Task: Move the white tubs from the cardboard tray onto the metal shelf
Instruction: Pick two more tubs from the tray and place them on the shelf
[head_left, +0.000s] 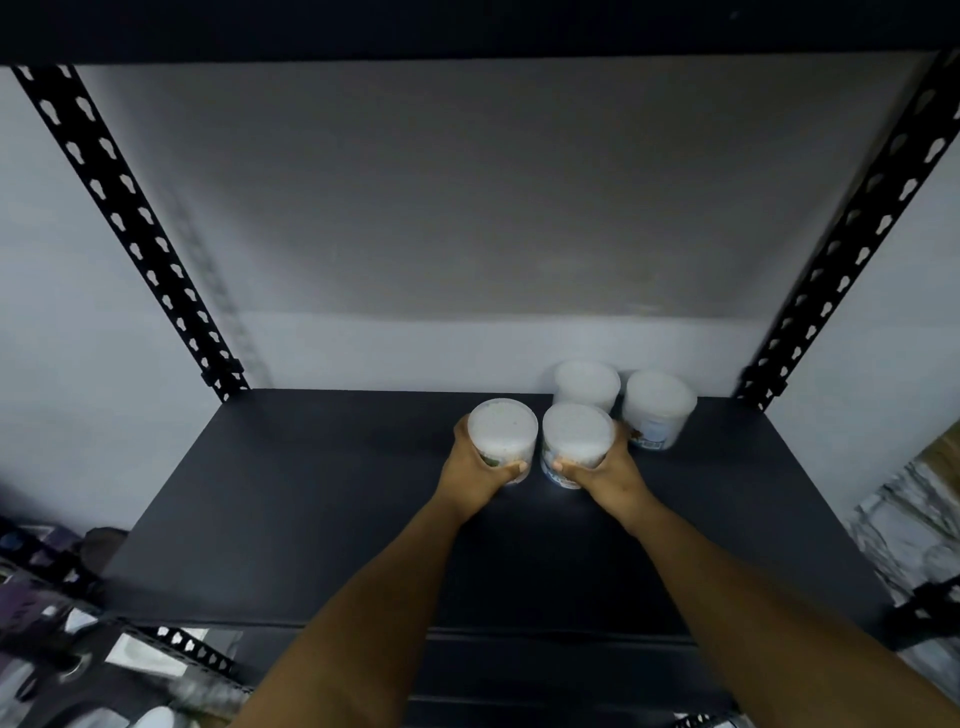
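Altogether four white tubs (587, 385) — two gripped, left hand (470, 462), right hand (608, 470).

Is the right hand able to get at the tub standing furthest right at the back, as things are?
Probably not yet. The right hand is wrapped around a front tub, so it is occupied. The far-right tub stands just beyond it on the metal shelf, with nothing between them, so once freed it likely could.

The metal shelf (322, 499) has a dark, matt, smooth painted deck. Its perforated uprights (124, 218) look like black painted steel. The white tubs (503, 431) on it look like frosted, translucent plastic with glossy printed labels.
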